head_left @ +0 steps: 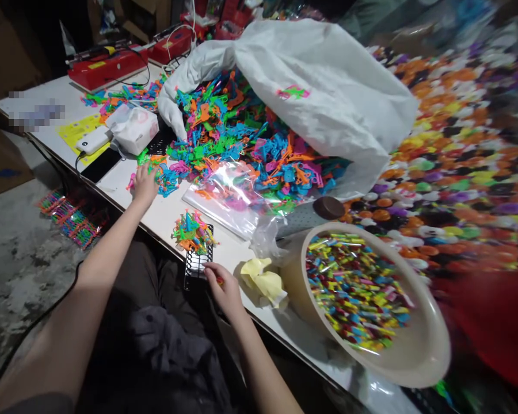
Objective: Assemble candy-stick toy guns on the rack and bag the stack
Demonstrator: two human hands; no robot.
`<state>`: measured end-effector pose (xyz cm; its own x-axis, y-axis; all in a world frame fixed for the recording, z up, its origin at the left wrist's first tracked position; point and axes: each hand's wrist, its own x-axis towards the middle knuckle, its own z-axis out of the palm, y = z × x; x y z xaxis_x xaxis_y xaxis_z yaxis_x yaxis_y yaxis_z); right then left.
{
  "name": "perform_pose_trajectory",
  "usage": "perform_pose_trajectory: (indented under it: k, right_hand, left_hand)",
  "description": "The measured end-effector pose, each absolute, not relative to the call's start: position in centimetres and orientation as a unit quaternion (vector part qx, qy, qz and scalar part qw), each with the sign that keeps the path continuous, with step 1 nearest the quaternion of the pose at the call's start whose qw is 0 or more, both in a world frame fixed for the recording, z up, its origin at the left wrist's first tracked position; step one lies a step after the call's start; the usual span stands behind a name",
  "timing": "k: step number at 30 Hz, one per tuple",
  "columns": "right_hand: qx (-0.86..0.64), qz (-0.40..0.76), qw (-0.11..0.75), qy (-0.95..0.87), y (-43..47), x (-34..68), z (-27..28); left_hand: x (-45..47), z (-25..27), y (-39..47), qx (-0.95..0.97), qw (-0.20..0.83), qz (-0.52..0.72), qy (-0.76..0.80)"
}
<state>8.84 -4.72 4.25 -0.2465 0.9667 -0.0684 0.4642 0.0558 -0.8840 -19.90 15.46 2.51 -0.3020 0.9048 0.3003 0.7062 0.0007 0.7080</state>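
My left hand [145,183] reaches over a small heap of bright plastic toy guns [167,179] at the table's front left, its fingers spread and touching the pieces. My right hand [225,290] is closed at the table's front edge, fingertips against a black perforated tray [193,270]. A small red and yellow piece [219,280] shows within its fingers; its kind is unclear. A mixed pile of colourful plastic toys [192,230] lies on the tray's far end. Behind, a white sack [328,75] spills many more toy guns [224,126]. Clear plastic bags [224,195] lie before the sack.
A beige tub [431,356] of small multicoloured pieces stands right, beside crumpled yellow paper [264,280]. A phone [101,165], power bank [94,140] and tissue pack [133,129] lie left. Red sealing machines [107,68] stand behind. Colourful round pieces [457,195] spread far right.
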Motion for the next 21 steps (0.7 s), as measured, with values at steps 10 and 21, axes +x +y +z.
perform_pose_trajectory:
  k: [10,21]
  right_hand:
    - [-0.547,0.464,0.287,-0.635,-5.6,8.4,5.3]
    - [-0.535,0.471,0.368,-0.598,-5.1,4.9,10.0]
  left_hand:
    - [-21.3,3.7,15.6,0.413,0.189,0.659,0.599]
    - [-13.1,8.1,-4.2,0.382,0.486,0.574,0.537]
